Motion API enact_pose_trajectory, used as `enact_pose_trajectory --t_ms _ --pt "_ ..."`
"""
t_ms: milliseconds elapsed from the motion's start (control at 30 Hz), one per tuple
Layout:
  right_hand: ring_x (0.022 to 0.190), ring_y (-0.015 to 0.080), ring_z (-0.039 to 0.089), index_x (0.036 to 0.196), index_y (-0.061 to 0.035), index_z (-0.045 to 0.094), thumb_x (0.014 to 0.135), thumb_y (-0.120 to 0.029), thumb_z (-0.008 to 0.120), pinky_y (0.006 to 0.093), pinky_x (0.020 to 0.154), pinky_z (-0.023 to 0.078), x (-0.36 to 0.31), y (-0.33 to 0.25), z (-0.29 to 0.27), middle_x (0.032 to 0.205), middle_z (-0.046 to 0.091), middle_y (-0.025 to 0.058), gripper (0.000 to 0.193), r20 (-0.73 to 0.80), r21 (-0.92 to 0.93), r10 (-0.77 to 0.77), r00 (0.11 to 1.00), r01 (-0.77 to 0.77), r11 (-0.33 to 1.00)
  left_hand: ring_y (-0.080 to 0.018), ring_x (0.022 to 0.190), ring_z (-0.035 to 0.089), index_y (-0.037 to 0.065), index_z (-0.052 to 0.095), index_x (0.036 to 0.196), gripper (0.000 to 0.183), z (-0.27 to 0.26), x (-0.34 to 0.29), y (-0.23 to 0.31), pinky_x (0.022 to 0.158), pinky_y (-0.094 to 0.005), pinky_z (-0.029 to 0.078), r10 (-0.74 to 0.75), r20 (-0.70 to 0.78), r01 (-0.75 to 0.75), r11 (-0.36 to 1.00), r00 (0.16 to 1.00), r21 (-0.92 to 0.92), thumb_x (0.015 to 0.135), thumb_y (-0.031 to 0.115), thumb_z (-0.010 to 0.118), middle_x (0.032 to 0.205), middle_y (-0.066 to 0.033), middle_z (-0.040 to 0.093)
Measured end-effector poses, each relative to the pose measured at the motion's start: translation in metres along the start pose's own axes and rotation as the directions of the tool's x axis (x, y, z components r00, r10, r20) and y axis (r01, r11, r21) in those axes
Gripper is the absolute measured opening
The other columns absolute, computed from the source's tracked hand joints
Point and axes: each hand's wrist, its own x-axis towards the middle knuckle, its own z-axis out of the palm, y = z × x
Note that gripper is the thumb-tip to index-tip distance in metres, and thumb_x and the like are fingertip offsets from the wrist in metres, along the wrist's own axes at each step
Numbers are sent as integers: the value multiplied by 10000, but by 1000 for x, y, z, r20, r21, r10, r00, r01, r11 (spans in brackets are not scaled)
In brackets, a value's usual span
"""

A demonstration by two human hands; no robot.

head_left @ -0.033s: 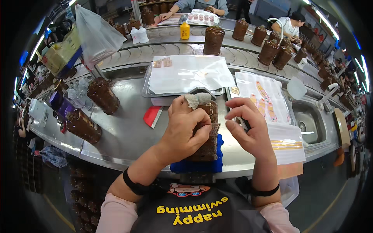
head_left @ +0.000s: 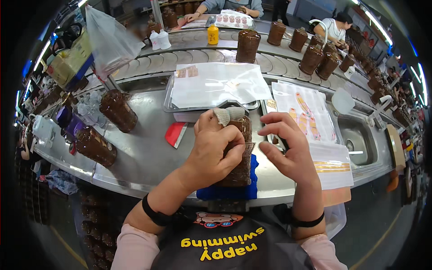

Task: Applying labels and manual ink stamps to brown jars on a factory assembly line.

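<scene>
A brown glass bottle [head_left: 240, 173] lies in front of me on a blue cloth [head_left: 211, 192], largely covered by my left hand. My left hand [head_left: 211, 150] is bent over it, thumb and forefinger pinched on a small label [head_left: 249, 149] at the bottle's right side. Grey knitted covers [head_left: 223, 116] sit at the far fingertips of that hand. To the right of the bottle, my right hand [head_left: 288, 146] hovers with fingers curved and apart, holding nothing that I can see.
Behind the bottle, a white sheet [head_left: 220, 83] lies over a clear tray [head_left: 170, 105]. A red and white scraper [head_left: 175, 134] rests on the metal bench. Brown bottles [head_left: 96, 146] lie at left; printed sheets [head_left: 306, 112] and a sink [head_left: 360, 139] are right. Beyond runs a conveyor [head_left: 193, 57].
The thumb and fingers of my right hand have shifted slightly left, toward the bottle. My left hand keeps its pinch on the label.
</scene>
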Motion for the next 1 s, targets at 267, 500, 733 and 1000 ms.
enact_pose_trajectory --t_ms 267,500,733,1000 --pt "960 244 596 853 -33 620 816 -76 677 326 831 454 30 45 -43 1055 611 109 80 -8 -201 -21 1000 19 979 -337 1159 440 72 626 1128 341 -9 5 -2 1007 -401 299 -98 -27 99 994 995 41 798 154 638 1154 -165 584" --pt "941 372 602 845 -117 731 763 -273 690 430 851 499 105 267 -74 897 608 220 180 -65 -637 365 929 -320 702 -341 1159 473 52 628 1124 315 -5 -13 -27 1028 -409 303 -181 -93 174 981 979 -82 821 136 619 1225 -178 579" --pt "1153 314 503 1016 -182 726 822 -220 636 524 876 492 113 260 -11 1201 519 83 217 5 -915 501 865 -199 352 -332 1220 454 51 632 1116 288 -15 -38 -42 1072 -426 266 -294 -91 287 954 951 -82 845 144 605 1298 -192 545" --pt "966 331 559 829 -2 640 808 -129 680 380 857 451 89 134 -47 1036 585 169 135 43 -479 153 987 -114 870 -242 1225 456 33 594 1166 304 -6 -40 -47 1052 -407 315 -495 -104 401 794 863 -456 886 151 587 1244 -146 566"
